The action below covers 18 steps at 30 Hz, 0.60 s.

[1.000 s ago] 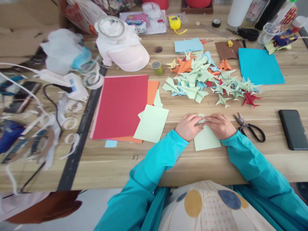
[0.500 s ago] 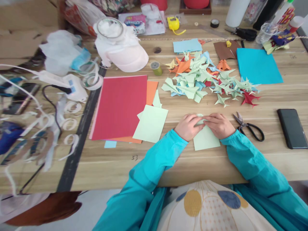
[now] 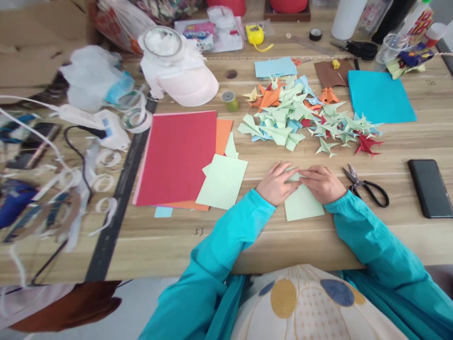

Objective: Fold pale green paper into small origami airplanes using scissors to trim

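Both my hands rest on a pale green paper sheet (image 3: 303,204) lying on the wooden table (image 3: 269,236). My left hand (image 3: 276,183) lies flat with fingers stretched out, pressing the sheet's far left part. My right hand (image 3: 322,183) has its fingers curled and pressed onto the sheet's far edge, fingertips meeting those of the left hand. Just beyond the hands spreads a pile of folded paper shapes (image 3: 304,118), mostly green, with some orange, blue and red ones.
Black scissors (image 3: 368,186) lie just right of my right hand, a dark phone (image 3: 430,188) farther right. To the left are green sheets (image 3: 222,182) and red paper (image 3: 177,156) over orange. A teal sheet (image 3: 380,97), a white cap (image 3: 184,80) and tape rolls (image 3: 102,182) lie farther off.
My left hand's fingers have spread out and flattened on the green sheet. My right hand has hardly moved.
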Each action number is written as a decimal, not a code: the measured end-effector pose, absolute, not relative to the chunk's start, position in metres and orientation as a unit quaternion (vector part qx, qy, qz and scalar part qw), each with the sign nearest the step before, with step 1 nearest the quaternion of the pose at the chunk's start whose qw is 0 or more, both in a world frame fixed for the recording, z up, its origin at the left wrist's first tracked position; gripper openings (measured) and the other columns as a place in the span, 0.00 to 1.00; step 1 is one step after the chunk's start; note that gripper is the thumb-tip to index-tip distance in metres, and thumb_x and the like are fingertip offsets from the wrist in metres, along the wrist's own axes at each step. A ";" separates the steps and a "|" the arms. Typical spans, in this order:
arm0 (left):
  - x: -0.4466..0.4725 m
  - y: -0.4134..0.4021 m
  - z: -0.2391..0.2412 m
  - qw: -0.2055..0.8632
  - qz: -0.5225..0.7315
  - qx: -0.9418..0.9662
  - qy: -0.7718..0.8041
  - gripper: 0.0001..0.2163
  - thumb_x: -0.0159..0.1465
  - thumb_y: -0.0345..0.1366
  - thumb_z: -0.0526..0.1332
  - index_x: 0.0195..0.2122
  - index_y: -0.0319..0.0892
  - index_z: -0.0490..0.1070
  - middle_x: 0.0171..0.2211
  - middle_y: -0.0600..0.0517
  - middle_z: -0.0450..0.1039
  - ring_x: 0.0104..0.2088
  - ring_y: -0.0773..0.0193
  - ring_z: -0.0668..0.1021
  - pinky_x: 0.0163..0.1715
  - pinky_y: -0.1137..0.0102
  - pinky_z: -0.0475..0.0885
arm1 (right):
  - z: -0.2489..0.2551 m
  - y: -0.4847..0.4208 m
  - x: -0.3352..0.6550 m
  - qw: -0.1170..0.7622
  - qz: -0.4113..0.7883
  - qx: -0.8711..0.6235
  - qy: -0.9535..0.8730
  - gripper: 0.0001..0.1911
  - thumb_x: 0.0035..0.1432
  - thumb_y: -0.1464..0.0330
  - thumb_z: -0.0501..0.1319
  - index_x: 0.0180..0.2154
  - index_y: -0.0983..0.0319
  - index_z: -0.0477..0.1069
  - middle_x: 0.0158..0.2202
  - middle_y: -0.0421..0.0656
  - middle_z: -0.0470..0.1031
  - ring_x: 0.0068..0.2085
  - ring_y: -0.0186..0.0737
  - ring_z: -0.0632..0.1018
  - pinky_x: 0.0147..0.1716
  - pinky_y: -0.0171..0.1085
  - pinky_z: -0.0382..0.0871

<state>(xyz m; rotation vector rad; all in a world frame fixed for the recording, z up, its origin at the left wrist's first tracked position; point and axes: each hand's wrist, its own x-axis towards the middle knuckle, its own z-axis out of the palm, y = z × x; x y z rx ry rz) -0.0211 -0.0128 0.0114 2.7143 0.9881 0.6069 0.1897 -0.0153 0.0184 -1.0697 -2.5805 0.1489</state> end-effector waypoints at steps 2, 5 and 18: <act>-0.021 -0.011 0.012 0.095 0.207 0.916 0.329 0.12 0.64 0.40 0.53 0.42 0.49 0.76 0.53 0.47 0.68 0.58 0.51 0.62 0.55 0.48 0.57 | 0.018 -0.016 0.189 0.175 0.050 -0.380 -0.907 0.12 0.60 0.72 0.54 0.40 0.59 0.76 0.48 0.42 0.76 0.46 0.44 0.71 0.40 0.43 0.65; -0.021 -0.010 0.012 0.103 0.207 0.914 0.334 0.12 0.64 0.40 0.53 0.41 0.50 0.76 0.53 0.48 0.69 0.58 0.51 0.61 0.55 0.47 0.58 | 0.019 -0.016 0.188 0.182 0.061 -0.391 -0.900 0.12 0.61 0.69 0.54 0.40 0.59 0.76 0.47 0.42 0.76 0.45 0.44 0.72 0.40 0.43 0.65; -0.019 -0.011 0.011 0.109 0.219 0.895 0.373 0.11 0.63 0.42 0.55 0.40 0.54 0.76 0.52 0.54 0.70 0.57 0.49 0.61 0.55 0.43 0.54 | 0.022 -0.053 0.204 0.142 -0.011 -0.419 -0.897 0.16 0.61 0.69 0.54 0.51 0.59 0.68 0.52 0.45 0.72 0.52 0.44 0.71 0.53 0.51 0.56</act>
